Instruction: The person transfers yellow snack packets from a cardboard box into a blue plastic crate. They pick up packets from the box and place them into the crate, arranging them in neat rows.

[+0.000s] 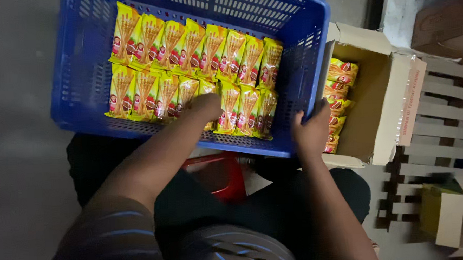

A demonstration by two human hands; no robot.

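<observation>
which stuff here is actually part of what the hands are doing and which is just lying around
In use:
- blue crate
- yellow snack packets in rows inside it
- left hand on the packets
- right hand gripping the crate's corner
- open carton holding more packets

Lying about:
- red stool
- small box
- slatted pallet

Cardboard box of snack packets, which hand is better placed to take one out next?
Right hand: it rests on the blue crate corner beside the cardboard box; the left hand is among packets inside the crate.

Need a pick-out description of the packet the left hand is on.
Start at the blue crate holding two rows of yellow snack packets. In the near row, find the packet under the left hand, fifth from the left. It alone is mostly covered by fingers.
</observation>
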